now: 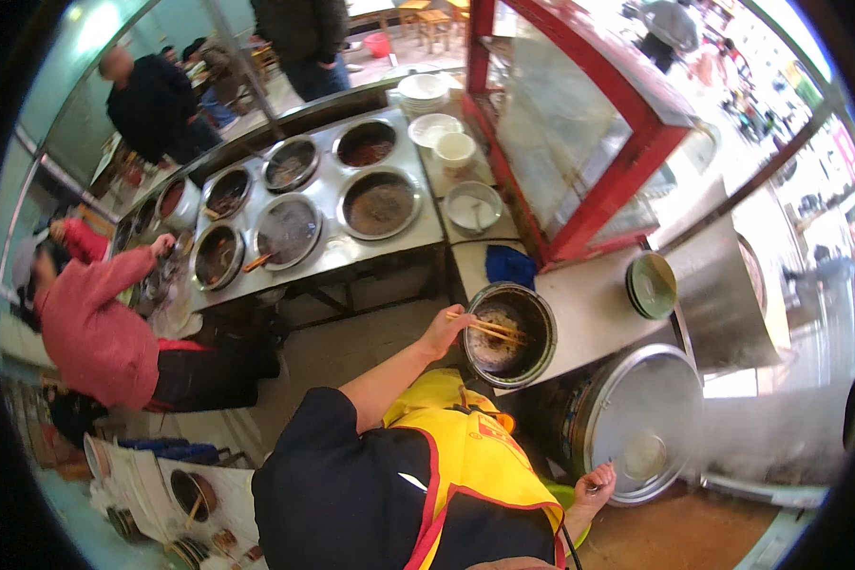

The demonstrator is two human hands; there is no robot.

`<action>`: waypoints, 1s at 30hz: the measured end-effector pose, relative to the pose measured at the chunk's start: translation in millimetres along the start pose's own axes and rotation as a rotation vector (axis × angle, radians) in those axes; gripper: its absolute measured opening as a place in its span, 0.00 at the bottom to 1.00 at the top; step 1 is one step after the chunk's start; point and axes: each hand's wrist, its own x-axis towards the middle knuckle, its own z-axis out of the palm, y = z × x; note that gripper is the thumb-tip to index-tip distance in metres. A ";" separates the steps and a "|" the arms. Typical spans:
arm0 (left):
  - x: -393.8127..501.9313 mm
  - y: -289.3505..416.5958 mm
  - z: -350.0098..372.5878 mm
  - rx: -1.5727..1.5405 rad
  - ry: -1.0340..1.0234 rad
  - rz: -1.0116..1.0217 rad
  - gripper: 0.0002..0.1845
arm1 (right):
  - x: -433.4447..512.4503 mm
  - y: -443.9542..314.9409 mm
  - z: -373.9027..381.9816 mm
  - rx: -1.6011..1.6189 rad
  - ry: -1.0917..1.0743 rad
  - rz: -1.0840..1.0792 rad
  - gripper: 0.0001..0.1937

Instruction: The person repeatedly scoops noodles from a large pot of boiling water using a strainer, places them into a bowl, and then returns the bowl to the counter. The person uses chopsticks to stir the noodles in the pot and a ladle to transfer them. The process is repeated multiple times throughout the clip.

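Observation:
My left hand (446, 332) holds a pair of wooden chopsticks (500, 330), whose tips reach into a dark round pot (550, 324) with some food at its bottom. At the lower right my right hand (596, 486) is closed on a thin handle, which seems to lead to a round ladle or strainer (643, 456) over a large steaming metal pot (684, 385). Just behind the dark pot lies a blue cloth (509, 266). Green bowls (652, 285) are stacked on the counter to the right. A clear bowl (473, 206) with white contents and a spoon stands farther back.
A steel counter (328, 214) with several round food pots stands ahead left. White plates (423, 87) are stacked near a red-framed glass cabinet (577, 135). A person in a pink top (100, 328) works at the left. Another dark pot (191, 491) stands on a table behind left.

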 end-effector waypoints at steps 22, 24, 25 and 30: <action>-25.0 13.6 0.2 0.024 0.061 0.050 0.10 | 41.7 -20.5 45.8 -0.226 -0.201 -0.011 0.11; -20.4 15.0 6.1 0.040 0.078 0.087 0.08 | 44.3 -10.3 46.4 -0.303 -0.085 -0.159 0.12; -17.0 15.2 11.9 0.061 0.093 0.055 0.07 | 53.3 -6.5 47.9 -0.356 0.115 -0.304 0.13; -2.1 11.0 39.6 -0.029 0.179 -0.038 0.07 | 64.0 -17.6 37.0 -0.266 0.148 -0.070 0.16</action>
